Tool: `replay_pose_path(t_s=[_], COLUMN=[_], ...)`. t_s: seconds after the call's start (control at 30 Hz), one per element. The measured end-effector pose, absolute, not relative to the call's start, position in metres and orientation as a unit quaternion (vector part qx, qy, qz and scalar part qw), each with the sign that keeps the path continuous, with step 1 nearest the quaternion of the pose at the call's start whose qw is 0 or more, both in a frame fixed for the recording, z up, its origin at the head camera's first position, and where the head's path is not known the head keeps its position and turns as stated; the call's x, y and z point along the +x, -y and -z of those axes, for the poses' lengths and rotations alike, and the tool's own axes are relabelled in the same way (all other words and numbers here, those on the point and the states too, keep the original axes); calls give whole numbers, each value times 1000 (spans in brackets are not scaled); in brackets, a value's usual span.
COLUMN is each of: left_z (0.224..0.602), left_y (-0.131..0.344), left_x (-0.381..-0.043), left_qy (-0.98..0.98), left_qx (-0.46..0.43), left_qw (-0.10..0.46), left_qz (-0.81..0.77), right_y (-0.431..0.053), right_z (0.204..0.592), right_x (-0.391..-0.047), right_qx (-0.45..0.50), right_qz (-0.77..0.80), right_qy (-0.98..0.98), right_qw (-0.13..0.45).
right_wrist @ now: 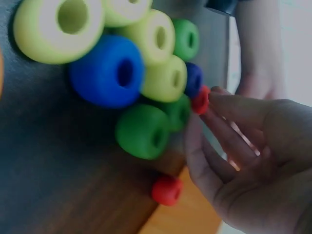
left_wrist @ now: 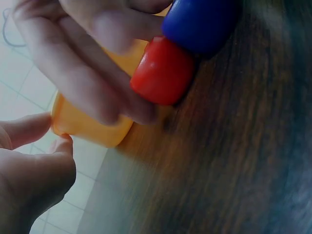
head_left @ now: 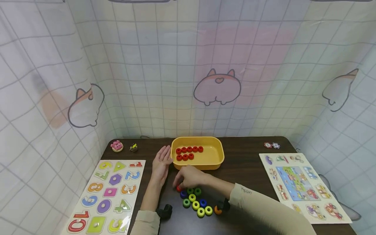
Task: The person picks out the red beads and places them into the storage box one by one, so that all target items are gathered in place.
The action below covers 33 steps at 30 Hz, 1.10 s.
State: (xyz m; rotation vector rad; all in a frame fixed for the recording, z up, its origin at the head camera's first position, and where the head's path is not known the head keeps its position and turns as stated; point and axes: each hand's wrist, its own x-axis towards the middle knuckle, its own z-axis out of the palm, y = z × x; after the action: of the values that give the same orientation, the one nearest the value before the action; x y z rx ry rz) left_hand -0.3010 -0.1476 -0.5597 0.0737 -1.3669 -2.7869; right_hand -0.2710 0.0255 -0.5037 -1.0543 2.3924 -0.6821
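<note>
My right hand reaches down to the loose beads, its thumb and fingers closing about a red bead. This red bead touches a dark blue bead in the left wrist view. My left hand lies along the left side of the yellow tray, fingers straight and thumb touching its rim. Inside the tray, several red beads stand in two rows. Green beads, yellow beads and a bright blue bead lie close together on the table.
Another red bead lies between the cluster and the tray. An orange bead sits near my right wrist. A number puzzle board is at left, a picture puzzle board at right. Small toys and poker chips lie at the back.
</note>
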Motion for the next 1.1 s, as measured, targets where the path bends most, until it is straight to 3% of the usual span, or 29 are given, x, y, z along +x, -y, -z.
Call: replay_pose_path(t_s=[0.17, 0.37, 0.67, 0.87, 1.1], left_z=[560, 559, 562, 562, 562], left_y=[147, 148, 148, 148, 147], left_x=[-300, -298, -302, -303, -303], left_qy=[442, 437, 444, 440, 438], left_qx=[27, 23, 23, 38, 35], left_qw=[18, 16, 31, 32, 29], left_qz=[896, 899, 895, 897, 898], right_y=[-26, -36, -65, -82, -88], right_z=[513, 492, 451, 466, 498], right_x=[-273, -279, -337, -377, -390], right_qx=[-355, -312, -240, -156, -107], right_qz=[277, 376, 430, 444, 419], right_qy=[-862, -825, -829, -848, -874], right_qw=[232, 284, 265, 245, 221])
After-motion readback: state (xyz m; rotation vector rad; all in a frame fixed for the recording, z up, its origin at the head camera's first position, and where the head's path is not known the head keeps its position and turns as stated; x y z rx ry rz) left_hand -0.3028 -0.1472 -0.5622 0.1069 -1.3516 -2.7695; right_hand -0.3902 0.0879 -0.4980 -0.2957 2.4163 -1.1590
